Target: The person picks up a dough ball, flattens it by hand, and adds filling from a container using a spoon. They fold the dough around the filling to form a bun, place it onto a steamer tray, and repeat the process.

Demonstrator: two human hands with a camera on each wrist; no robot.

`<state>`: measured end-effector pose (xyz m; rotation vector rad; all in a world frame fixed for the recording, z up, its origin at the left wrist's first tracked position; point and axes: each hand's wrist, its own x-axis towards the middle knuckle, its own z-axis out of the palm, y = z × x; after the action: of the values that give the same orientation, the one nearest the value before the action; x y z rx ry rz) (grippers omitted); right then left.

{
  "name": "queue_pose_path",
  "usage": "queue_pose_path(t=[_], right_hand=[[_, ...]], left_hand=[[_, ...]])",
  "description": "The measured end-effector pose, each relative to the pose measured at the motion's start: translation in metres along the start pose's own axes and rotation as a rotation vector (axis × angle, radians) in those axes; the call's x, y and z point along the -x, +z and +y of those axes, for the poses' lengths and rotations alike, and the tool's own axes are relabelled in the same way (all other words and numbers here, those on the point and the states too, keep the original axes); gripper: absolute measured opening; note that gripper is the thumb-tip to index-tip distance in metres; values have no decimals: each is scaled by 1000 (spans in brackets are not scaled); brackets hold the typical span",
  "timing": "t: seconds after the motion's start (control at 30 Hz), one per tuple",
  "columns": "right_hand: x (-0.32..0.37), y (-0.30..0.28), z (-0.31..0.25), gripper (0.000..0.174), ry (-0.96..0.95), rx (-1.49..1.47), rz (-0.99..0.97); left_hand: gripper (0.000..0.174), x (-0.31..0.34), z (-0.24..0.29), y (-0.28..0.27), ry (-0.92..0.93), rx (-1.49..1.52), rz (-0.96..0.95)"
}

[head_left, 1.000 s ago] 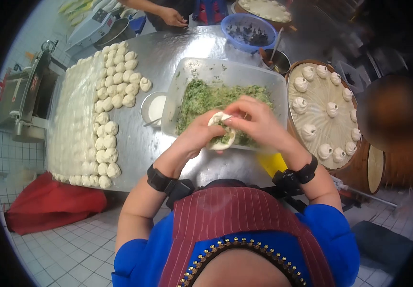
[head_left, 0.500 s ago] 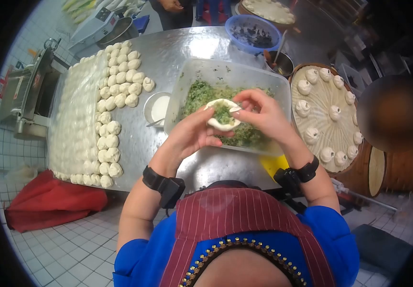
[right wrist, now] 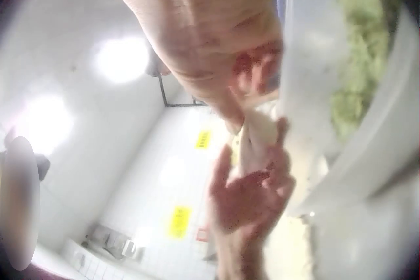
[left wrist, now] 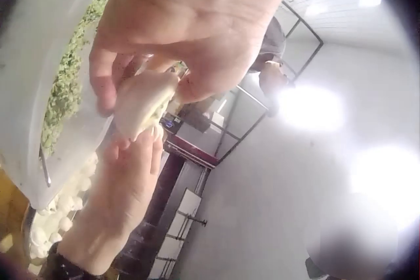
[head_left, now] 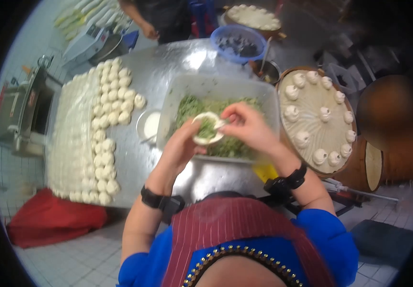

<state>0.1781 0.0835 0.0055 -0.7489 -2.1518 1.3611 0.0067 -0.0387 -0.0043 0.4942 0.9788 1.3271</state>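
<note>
A filled bun (head_left: 208, 129), a round of white dough with green chopped filling showing in its open top, is held between both hands over the near side of the filling tub (head_left: 206, 160). My left hand (head_left: 181, 143) cradles it from the left, the thumb at the rim and fingers curved beneath. With thumb and forefinger, my right hand (head_left: 249, 128) pinches the dough edge on the right. In the left wrist view the dough wrapper (left wrist: 146, 99) stands between the two hands. Chopped green filling (head_left: 189, 107) lies in the tub behind them.
Rows of dough balls (head_left: 115, 95), partly under plastic film, cover the table's left. A bowl of white contents (head_left: 152, 125) stands left of the tub. On the right, a round steamer tray (head_left: 307, 115) carries several pleated buns. Behind are a blue basin (head_left: 239, 44) and another person (head_left: 161, 19).
The bun has turned from tilted to facing up, its filling now plainly visible. Both hands have shifted slightly left in the head view, still holding the dough. The head view has shifted a little.
</note>
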Motion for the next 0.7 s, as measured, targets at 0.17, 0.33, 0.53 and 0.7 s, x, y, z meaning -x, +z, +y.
queue_pose_path(t=[0.17, 0.33, 0.53, 0.7], right_hand=[[1, 1, -11, 26, -115, 70, -108], [4, 10, -8, 26, 13, -65, -69], [2, 9, -4, 27, 19, -108, 48], [2, 7, -9, 28, -80, -88, -40]], left_hand=[[38, 2, -3, 12, -5, -362, 47], [37, -3, -4, 12, 5, -282, 41], [40, 1, -4, 7, 70, -51, 29], [35, 6, -4, 15, 73, -405, 53]])
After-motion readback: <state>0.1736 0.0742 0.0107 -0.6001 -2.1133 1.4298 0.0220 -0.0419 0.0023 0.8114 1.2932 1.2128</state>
